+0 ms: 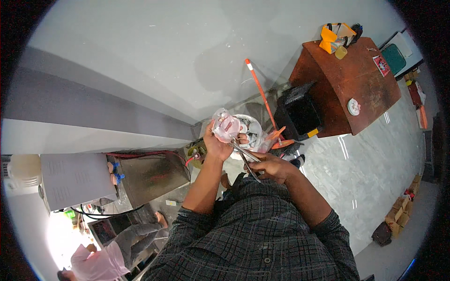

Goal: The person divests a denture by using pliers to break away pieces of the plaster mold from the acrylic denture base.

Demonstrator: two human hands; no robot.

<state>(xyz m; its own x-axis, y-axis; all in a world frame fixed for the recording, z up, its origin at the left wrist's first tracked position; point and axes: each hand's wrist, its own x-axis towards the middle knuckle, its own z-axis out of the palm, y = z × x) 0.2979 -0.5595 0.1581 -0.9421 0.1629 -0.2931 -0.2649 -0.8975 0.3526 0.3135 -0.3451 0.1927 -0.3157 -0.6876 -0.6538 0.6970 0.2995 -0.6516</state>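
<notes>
Pinkish translucent piece (pixel 226 125) — held in left hand (pixel 218 145); metal tool (pixel 243 150) — gripped in right hand (pixel 273 166). Hazard: tool slipping could nick left hand.

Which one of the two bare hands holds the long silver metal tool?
The right hand holds the long silver metal tool by its handle end; the left hand instead holds a translucent pinkish rounded piece.

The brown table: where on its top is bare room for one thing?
The middle of the table is bare, bordered by the yellow bag, red leaflet and white round item. Crowded: the bag's end, with a small yellow item beside it.
</notes>
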